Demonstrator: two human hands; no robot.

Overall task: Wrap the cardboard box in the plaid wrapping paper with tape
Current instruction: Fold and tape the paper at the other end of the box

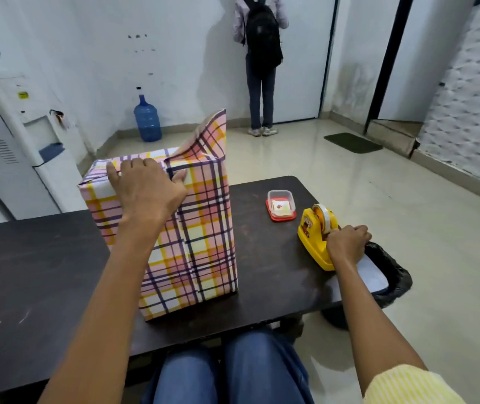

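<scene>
A tall cardboard box (pixel 174 258), covered almost all over in pink, yellow and purple plaid wrapping paper (pixel 206 217), stands upright on a dark bench (pixel 43 272). The left hand (pixel 145 191) lies spread on its top and presses folded paper down. One pointed paper flap (pixel 212 132) stands loose at the far corner. The right hand (pixel 346 243) curls round the near end of a yellow plastic tape dispenser (pixel 314 237). The box looks stiff and light, the paper thin and easy to tear, so it is best steadied flat-palmed from above.

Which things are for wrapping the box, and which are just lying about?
For the job: plaid wrapping paper, left hand pressing it, yellow tape dispenser, right hand holding it.
Lying about: small red-based container, blue water jug, water cooler, black bin bag, doormat.
</scene>
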